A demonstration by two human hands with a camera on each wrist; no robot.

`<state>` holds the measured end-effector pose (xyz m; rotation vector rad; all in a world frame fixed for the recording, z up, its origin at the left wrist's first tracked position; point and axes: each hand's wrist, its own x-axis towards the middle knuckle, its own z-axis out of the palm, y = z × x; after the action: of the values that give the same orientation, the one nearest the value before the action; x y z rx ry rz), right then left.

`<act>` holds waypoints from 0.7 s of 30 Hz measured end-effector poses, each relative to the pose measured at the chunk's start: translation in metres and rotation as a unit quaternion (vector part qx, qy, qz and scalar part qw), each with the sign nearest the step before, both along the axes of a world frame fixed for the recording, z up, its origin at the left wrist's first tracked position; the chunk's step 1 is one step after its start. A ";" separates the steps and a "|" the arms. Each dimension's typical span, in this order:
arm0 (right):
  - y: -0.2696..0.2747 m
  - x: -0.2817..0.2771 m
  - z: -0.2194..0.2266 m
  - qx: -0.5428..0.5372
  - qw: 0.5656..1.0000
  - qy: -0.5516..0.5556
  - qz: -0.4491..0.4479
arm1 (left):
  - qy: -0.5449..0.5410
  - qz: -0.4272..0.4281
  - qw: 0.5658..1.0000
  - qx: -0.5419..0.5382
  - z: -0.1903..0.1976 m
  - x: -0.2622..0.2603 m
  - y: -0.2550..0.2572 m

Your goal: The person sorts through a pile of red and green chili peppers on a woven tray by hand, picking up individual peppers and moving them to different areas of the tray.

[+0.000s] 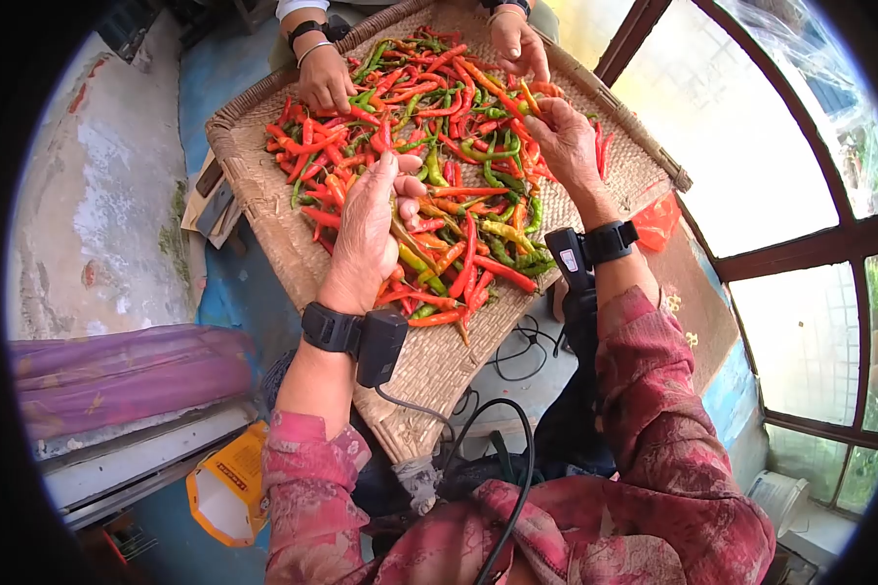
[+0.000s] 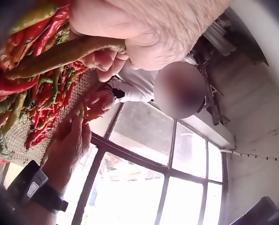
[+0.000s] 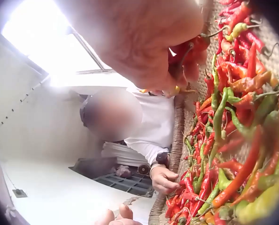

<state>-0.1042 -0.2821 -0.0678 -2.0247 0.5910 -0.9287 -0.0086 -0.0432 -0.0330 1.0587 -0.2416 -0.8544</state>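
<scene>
Red, orange and green peppers point(image 1: 468, 234) lie heaped on a woven tray point(image 1: 293, 258). My left hand point(image 1: 366, 229) is over the heap's near left part, its fingers curled round a long brownish-green pepper point(image 2: 59, 58), clearest in the left wrist view. At the heap's right side my right hand point(image 1: 568, 146) pinches a thin orange-yellow pepper point(image 1: 530, 97) between thumb and fingers. In the right wrist view, red peppers point(image 3: 184, 54) are within that hand's curled fingers; their exact number is hidden.
Across the tray, another person's two hands point(image 1: 326, 78) point(image 1: 519, 44) are at the far peppers. Framed windows point(image 1: 800, 331) stand at the right, a purple cloth point(image 1: 132, 375) and a yellow box point(image 1: 232, 487) at the left. Black cables point(image 1: 527, 429) hang near my lap.
</scene>
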 end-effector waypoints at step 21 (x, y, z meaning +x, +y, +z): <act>0.030 0.005 -0.020 -0.452 0.816 0.360 0.039 | -0.022 -0.017 0.999 -0.019 0.000 0.002 0.014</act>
<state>-0.0994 -0.2520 -0.0881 -3.2930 0.4703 -0.3413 -0.0066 -0.0290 -0.0331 1.0416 -0.3114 -0.8543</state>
